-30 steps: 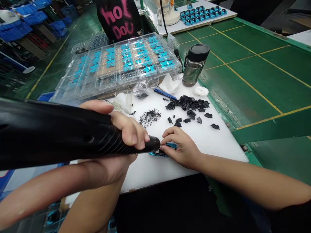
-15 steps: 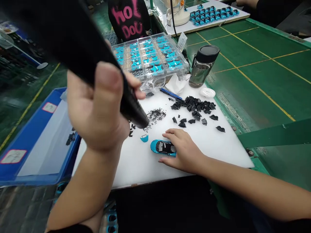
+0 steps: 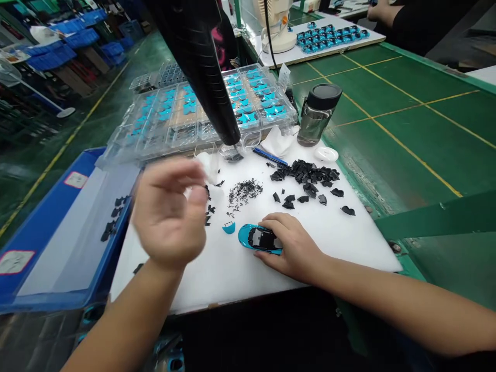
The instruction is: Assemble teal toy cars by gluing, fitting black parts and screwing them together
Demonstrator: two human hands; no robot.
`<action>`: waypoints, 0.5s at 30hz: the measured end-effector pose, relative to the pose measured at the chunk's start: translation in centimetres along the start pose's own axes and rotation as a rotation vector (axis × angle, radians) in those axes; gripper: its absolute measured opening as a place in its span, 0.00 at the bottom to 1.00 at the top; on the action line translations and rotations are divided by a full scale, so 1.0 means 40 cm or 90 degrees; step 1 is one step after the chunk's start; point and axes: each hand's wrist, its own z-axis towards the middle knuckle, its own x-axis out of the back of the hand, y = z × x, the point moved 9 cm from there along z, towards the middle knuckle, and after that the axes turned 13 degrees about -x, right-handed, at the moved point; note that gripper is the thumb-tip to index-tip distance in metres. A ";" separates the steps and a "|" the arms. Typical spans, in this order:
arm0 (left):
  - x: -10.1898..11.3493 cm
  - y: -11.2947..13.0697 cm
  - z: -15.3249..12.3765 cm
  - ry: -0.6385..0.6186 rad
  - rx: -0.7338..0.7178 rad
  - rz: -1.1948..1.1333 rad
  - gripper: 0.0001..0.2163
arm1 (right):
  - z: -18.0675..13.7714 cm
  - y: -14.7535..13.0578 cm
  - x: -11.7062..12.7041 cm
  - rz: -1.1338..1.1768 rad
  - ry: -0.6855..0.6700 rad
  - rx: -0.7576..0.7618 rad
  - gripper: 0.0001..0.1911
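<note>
My right hand (image 3: pixel 291 245) rests on the white board (image 3: pixel 333 237) and holds a small turquoise toy car body (image 3: pixel 259 238) by its rear end. A loose turquoise part (image 3: pixel 229 227) lies just left of the car. My left hand (image 3: pixel 170 214) hovers above the board's left side, blurred, fingers spread and holding nothing. A black electric screwdriver (image 3: pixel 205 62) hangs free above the board, its tip near the clear tray. A heap of tiny black screws (image 3: pixel 244 189) and a pile of black plastic pieces (image 3: pixel 306 173) lie beyond the car.
A clear compartment tray (image 3: pixel 186 111) with turquoise parts stands at the back. A dark-lidded jar (image 3: pixel 318 114), a white cap (image 3: pixel 326 153) and a blue pen (image 3: pixel 269 155) sit at the board's far right. A blue bin (image 3: pixel 50 227) is left; green conveyor (image 3: pixel 406 103) right.
My left hand let go of the black screwdriver, which swung up and away and now hangs free. The hand dropped lower with fingers spread. My right hand stayed on the car.
</note>
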 end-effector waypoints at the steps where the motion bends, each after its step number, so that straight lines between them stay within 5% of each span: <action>1: -0.007 -0.015 -0.028 -0.032 -0.002 0.033 0.13 | 0.001 -0.003 0.005 0.012 0.009 0.000 0.23; 4: -0.065 -0.108 -0.112 -0.209 0.162 0.014 0.15 | 0.001 -0.010 0.018 0.034 0.036 0.004 0.23; 7: -0.102 -0.157 -0.166 -0.304 0.287 -0.055 0.18 | 0.001 -0.013 0.023 0.047 0.049 0.009 0.23; 15: -0.124 -0.160 -0.191 -0.331 0.329 -0.147 0.17 | 0.002 -0.020 0.023 0.046 0.041 0.024 0.25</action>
